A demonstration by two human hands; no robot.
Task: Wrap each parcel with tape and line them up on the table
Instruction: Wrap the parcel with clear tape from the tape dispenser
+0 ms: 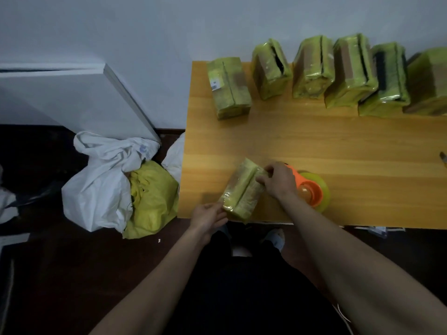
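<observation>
No text can be read. The leftmost parcel, near the table's far-left corner, carries a small white label with what may be a barcode, too small to make out. The white bag shows a bluish mark, illegible.

Both hands reach forward, left hand relaxed, right hand curled.
</observation>
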